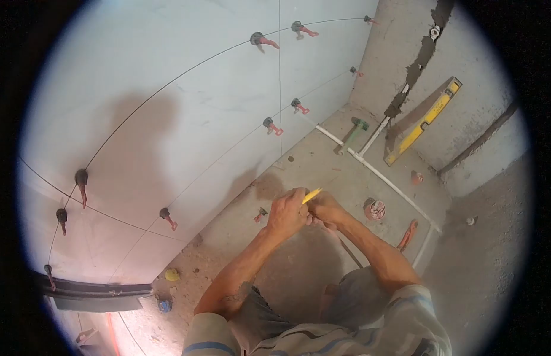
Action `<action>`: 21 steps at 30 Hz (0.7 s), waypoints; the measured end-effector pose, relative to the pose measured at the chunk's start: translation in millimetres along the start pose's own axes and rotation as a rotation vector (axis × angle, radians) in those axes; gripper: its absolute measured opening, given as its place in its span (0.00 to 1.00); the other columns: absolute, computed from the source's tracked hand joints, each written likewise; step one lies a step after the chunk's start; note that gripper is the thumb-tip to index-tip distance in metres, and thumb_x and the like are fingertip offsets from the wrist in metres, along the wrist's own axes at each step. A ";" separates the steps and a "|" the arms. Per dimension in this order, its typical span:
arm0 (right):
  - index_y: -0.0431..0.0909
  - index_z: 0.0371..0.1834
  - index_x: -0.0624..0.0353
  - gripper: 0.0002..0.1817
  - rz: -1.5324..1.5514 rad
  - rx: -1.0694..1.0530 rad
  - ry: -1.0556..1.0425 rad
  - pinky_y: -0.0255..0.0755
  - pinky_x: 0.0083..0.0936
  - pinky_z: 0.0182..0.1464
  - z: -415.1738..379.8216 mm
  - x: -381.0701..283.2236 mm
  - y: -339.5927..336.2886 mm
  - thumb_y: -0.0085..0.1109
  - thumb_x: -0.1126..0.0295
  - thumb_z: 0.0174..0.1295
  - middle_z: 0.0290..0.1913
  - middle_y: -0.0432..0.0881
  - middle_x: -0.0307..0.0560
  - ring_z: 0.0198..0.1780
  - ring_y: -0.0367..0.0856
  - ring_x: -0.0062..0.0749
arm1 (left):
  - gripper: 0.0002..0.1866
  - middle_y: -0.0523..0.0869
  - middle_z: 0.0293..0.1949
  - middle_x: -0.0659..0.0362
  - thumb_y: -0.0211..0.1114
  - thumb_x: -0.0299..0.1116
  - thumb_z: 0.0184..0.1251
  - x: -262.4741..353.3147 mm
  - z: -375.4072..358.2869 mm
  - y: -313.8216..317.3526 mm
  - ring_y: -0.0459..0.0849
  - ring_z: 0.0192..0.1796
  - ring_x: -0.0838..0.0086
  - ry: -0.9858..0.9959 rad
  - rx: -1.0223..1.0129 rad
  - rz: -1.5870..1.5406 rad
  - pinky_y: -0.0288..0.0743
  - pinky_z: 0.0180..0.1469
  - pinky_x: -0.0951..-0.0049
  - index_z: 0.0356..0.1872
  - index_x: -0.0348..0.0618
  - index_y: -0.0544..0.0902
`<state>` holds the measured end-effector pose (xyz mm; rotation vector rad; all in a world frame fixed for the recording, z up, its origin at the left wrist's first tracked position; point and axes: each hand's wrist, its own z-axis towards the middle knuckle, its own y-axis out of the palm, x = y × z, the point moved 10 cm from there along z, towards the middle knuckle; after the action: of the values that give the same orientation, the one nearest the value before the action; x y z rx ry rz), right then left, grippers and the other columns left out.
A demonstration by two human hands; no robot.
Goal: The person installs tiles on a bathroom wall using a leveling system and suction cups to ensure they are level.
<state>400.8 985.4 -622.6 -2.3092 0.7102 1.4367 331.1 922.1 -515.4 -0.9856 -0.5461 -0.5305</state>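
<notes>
My left hand [289,212] is closed around a yellow pencil [311,196], its tip pointing up and to the right. My right hand [325,209] is curled close beside it, fingers bent and partly hidden; whatever it may hold does not show. A thin dark strip [349,253] runs between my right forearm and my knees; where its upper end stops is hidden. Left of my left hand, a tile levelling clip [260,215] with a red handle lies on the floor.
Large pale wall tiles [222,89] carry several black-and-red levelling clips [269,126] along their joints. A yellow spirit level [425,121] leans at the right wall. White pipes [382,177], a green-handled hammer [352,135], red-handled pliers [408,235] and a round reddish roll [374,209] are on the floor.
</notes>
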 end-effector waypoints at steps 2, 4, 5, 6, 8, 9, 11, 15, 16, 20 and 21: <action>0.76 0.42 0.65 0.08 0.077 -0.017 0.062 0.72 0.21 0.29 -2.1 8.5 -0.5 0.51 0.71 0.66 0.30 0.80 0.46 0.29 0.81 0.28 | 0.11 0.81 0.29 0.42 0.59 0.24 0.54 -8.2 1.8 1.1 0.82 0.32 0.46 -0.004 0.012 0.021 0.74 0.34 0.54 0.39 0.34 0.74; 0.75 0.43 0.65 0.07 0.170 -0.053 -0.033 0.73 0.20 0.28 -5.7 -1.1 2.2 0.48 0.76 0.66 0.32 0.80 0.47 0.31 0.82 0.28 | 0.11 0.80 0.28 0.42 0.58 0.24 0.54 -14.9 7.5 -2.2 0.81 0.32 0.45 -0.010 0.025 0.056 0.74 0.34 0.53 0.39 0.34 0.73; 0.73 0.44 0.65 0.08 0.257 -0.099 -0.127 0.73 0.19 0.26 -7.3 -12.8 7.2 0.45 0.80 0.66 0.34 0.79 0.48 0.33 0.82 0.28 | 0.10 0.80 0.27 0.42 0.59 0.25 0.55 -27.1 10.5 -11.1 0.81 0.31 0.44 -0.103 0.080 -0.032 0.73 0.34 0.52 0.39 0.34 0.72; 0.73 0.44 0.65 0.08 0.259 -0.111 -0.126 0.73 0.19 0.26 -8.7 -14.9 9.7 0.45 0.80 0.66 0.34 0.79 0.48 0.33 0.82 0.28 | 0.10 0.79 0.26 0.41 0.59 0.26 0.56 -40.0 9.9 -20.0 0.80 0.30 0.43 -0.199 0.139 -0.119 0.72 0.34 0.51 0.38 0.34 0.71; 0.71 0.49 0.64 0.11 0.299 -0.065 -0.258 0.77 0.23 0.32 -19.7 -35.4 3.1 0.45 0.82 0.65 0.38 0.78 0.47 0.40 0.81 0.29 | 0.10 0.79 0.26 0.41 0.59 0.26 0.58 -47.0 9.3 -30.1 0.80 0.30 0.43 -0.255 0.134 -0.136 0.72 0.33 0.52 0.38 0.34 0.70; 0.71 0.49 0.64 0.11 0.297 -0.062 -0.255 0.77 0.23 0.32 -23.2 -39.8 0.2 0.45 0.82 0.65 0.38 0.78 0.47 0.40 0.81 0.29 | 0.09 0.80 0.26 0.41 0.58 0.27 0.59 -51.0 7.8 -32.4 0.80 0.30 0.43 -0.302 0.125 -0.165 0.72 0.33 0.52 0.38 0.35 0.70; 0.72 0.53 0.63 0.16 0.198 -0.036 -0.285 0.76 0.22 0.37 -28.5 -52.4 -12.4 0.44 0.85 0.63 0.40 0.78 0.46 0.41 0.80 0.28 | 0.09 0.80 0.26 0.40 0.57 0.29 0.62 -45.3 4.7 -37.4 0.80 0.30 0.43 -0.287 0.050 -0.167 0.71 0.33 0.51 0.38 0.35 0.70; 0.70 0.60 0.63 0.26 0.001 -0.038 -0.312 0.67 0.19 0.32 -22.1 -48.1 -31.2 0.48 0.83 0.55 0.42 0.80 0.45 0.38 0.76 0.22 | 0.11 0.80 0.26 0.39 0.54 0.35 0.67 -30.2 -6.4 -19.6 0.80 0.30 0.42 -0.200 -0.199 -0.036 0.71 0.32 0.50 0.37 0.35 0.70; 0.69 0.62 0.63 0.27 0.018 -0.027 -0.282 0.67 0.18 0.31 -23.1 -47.8 -34.6 0.47 0.83 0.55 0.43 0.81 0.46 0.38 0.76 0.21 | 0.11 0.80 0.26 0.39 0.54 0.35 0.67 -31.0 -9.4 -17.5 0.80 0.30 0.42 -0.200 -0.199 -0.038 0.71 0.32 0.50 0.37 0.35 0.70; 0.71 0.62 0.64 0.26 0.012 0.002 -0.236 0.69 0.17 0.33 -22.5 -39.7 -44.4 0.46 0.82 0.57 0.49 0.80 0.45 0.41 0.77 0.21 | 0.13 0.81 0.28 0.40 0.53 0.37 0.68 -30.0 -17.8 6.8 0.81 0.31 0.43 -0.115 -0.329 0.130 0.72 0.34 0.49 0.38 0.35 0.71; 0.71 0.62 0.64 0.26 0.012 0.003 -0.237 0.69 0.17 0.33 -21.5 -37.7 -44.1 0.46 0.82 0.57 0.49 0.80 0.45 0.41 0.77 0.21 | 0.12 0.81 0.28 0.40 0.53 0.36 0.68 -31.7 -18.7 10.7 0.80 0.31 0.43 -0.122 -0.345 0.178 0.71 0.33 0.49 0.37 0.34 0.70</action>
<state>427.9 1019.4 -578.5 -2.0882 0.6556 1.6769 317.8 915.9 -550.8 -1.3888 -0.4775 -0.4141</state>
